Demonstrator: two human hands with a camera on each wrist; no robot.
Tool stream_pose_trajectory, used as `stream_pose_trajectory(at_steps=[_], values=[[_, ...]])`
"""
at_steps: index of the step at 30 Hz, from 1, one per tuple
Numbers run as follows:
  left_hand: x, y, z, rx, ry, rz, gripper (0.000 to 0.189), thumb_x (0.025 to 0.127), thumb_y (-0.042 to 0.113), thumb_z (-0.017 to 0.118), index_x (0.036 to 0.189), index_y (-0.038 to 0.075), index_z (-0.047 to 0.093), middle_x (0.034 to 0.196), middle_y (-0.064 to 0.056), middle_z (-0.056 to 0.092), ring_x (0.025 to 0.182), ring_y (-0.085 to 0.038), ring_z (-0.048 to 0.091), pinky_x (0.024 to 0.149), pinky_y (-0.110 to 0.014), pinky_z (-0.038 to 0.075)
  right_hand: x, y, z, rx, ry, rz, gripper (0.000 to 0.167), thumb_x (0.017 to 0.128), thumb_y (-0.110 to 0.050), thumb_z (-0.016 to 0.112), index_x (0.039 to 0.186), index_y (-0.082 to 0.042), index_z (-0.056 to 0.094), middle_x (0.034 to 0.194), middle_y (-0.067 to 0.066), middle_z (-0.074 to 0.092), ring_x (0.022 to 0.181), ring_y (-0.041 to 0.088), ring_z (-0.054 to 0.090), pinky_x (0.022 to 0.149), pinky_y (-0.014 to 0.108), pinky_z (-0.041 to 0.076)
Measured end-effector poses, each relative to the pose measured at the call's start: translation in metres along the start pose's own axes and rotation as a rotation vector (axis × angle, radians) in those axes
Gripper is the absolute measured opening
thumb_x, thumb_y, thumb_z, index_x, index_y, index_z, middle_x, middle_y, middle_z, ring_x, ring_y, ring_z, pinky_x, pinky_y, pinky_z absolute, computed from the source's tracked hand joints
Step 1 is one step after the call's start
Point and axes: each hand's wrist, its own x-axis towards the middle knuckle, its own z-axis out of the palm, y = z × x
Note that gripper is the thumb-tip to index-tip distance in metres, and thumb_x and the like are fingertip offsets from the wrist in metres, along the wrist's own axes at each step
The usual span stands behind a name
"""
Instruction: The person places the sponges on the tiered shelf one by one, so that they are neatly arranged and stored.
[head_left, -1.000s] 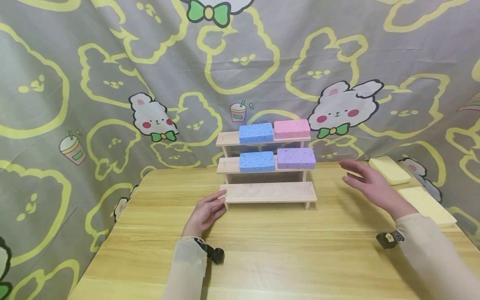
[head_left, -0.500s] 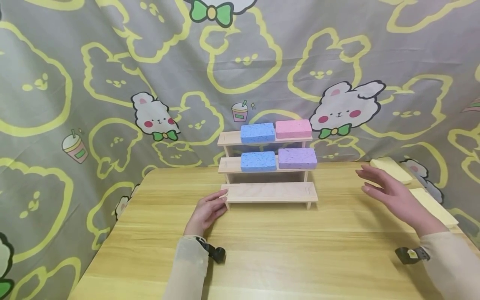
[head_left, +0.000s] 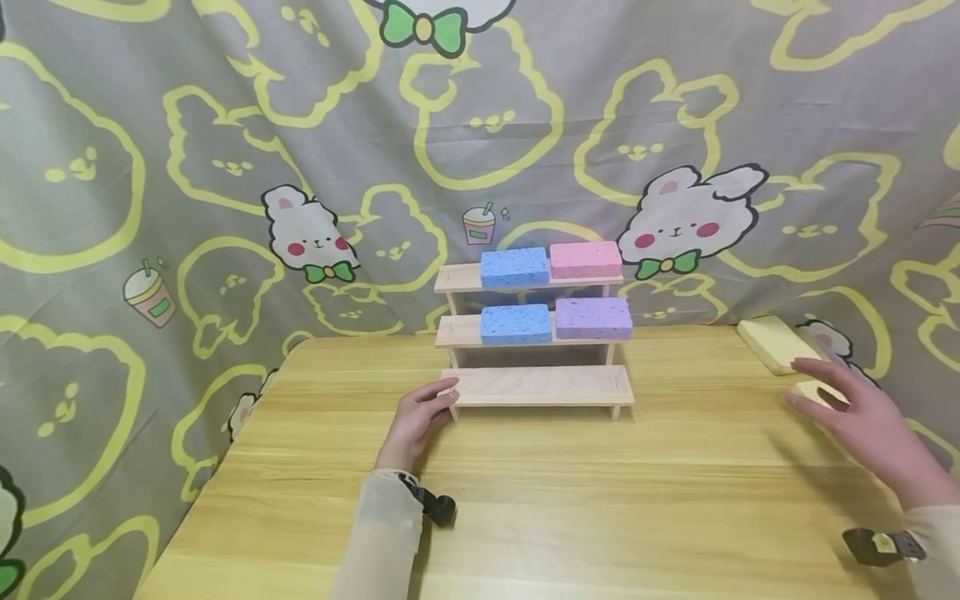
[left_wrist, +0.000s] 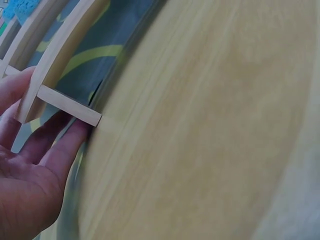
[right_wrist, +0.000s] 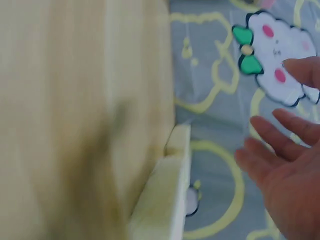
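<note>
A three-tier wooden display stand (head_left: 536, 385) stands at the back of the table. Its left front end is held by my left hand (head_left: 416, 417), thumb on top and fingers below beside the leg (left_wrist: 70, 106). On the top tier sit a blue sponge (head_left: 513, 267) and a pink sponge (head_left: 585, 260). The middle tier bears another blue sponge (head_left: 515, 323) and a purple sponge (head_left: 593, 318). My right hand (head_left: 870, 421), fingers spread and holding nothing, hovers above the nearer yellow sponge (head_left: 813, 390), mostly hiding it. A second yellow sponge (head_left: 772, 343) lies farther back.
The wooden table (head_left: 600, 500) ends at a patterned grey curtain (head_left: 525, 125) behind and at both sides. Both yellow sponges lie near the table's right edge. A small black camera (head_left: 873, 546) sits on the right wrist.
My right hand has moved right, away from the stand and over the nearer yellow sponge. My left hand keeps its hold, and the sponges stay in place.
</note>
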Motion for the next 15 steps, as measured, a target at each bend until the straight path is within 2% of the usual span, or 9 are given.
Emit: stream_pose_trajectory(at_steps=[2, 4, 5, 7, 9, 15], values=[[0.0, 0.0, 0.0, -0.005, 0.01, -0.019, 0.034, 0.088, 0.008, 0.074, 0.12, 0.001, 0.069, 0.14, -0.013, 0.053, 0.104, -0.019, 0.063, 0.092, -0.04, 0.051, -0.004, 0.009, -0.004, -0.019, -0.007, 0.034, 0.068, 0.1, -0.024, 0.06, 0.152, 0.003, 0.024, 0.16, 0.016, 0.013, 0.146, 0.03, 0.005, 0.118, 0.039, 0.01], [0.001, 0.0, 0.0, -0.001, 0.015, -0.028, 0.036, 0.089, 0.007, 0.073, 0.124, -0.001, 0.067, 0.141, -0.014, 0.051, 0.105, -0.019, 0.063, 0.096, -0.043, 0.049, -0.007, 0.018, -0.008, -0.042, -0.009, 0.056, 0.072, 0.1, -0.025, 0.06, 0.151, 0.007, 0.02, 0.158, 0.028, 0.003, 0.139, 0.054, -0.002, 0.11, 0.066, 0.001], [0.001, 0.0, 0.0, 0.0, 0.016, -0.03, 0.037, 0.089, 0.007, 0.072, 0.125, -0.002, 0.065, 0.142, -0.015, 0.051, 0.105, -0.019, 0.063, 0.097, -0.043, 0.048, -0.009, 0.022, -0.01, -0.053, -0.006, 0.057, 0.073, 0.099, -0.024, 0.06, 0.15, 0.009, 0.019, 0.156, 0.034, 0.003, 0.136, 0.06, -0.002, 0.102, 0.075, -0.001], [0.001, -0.001, 0.0, 0.002, 0.013, -0.031, 0.039, 0.09, 0.007, 0.072, 0.127, -0.003, 0.064, 0.142, -0.016, 0.05, 0.106, -0.019, 0.062, 0.098, -0.045, 0.047, -0.011, 0.031, -0.014, -0.087, 0.0, 0.056, 0.075, 0.098, -0.022, 0.061, 0.149, 0.012, 0.017, 0.151, 0.041, 0.005, 0.132, 0.065, -0.001, 0.097, 0.079, -0.001], [0.001, 0.0, 0.001, 0.0, 0.009, -0.034, 0.039, 0.09, 0.008, 0.072, 0.127, -0.002, 0.064, 0.142, -0.016, 0.05, 0.107, -0.019, 0.062, 0.098, -0.044, 0.047, -0.014, 0.038, -0.018, -0.112, 0.005, 0.062, 0.078, 0.097, -0.022, 0.063, 0.149, 0.014, 0.015, 0.149, 0.044, 0.008, 0.132, 0.065, 0.001, 0.099, 0.078, 0.0], [0.001, 0.0, 0.0, -0.014, -0.002, -0.042, 0.036, 0.09, 0.007, 0.072, 0.124, -0.001, 0.066, 0.14, -0.015, 0.052, 0.111, -0.022, 0.061, 0.097, -0.043, 0.048, -0.02, 0.053, -0.028, -0.178, -0.044, 0.108, 0.085, 0.098, -0.023, 0.062, 0.141, 0.024, 0.007, 0.139, 0.053, 0.004, 0.124, 0.071, 0.001, 0.095, 0.08, 0.0]])
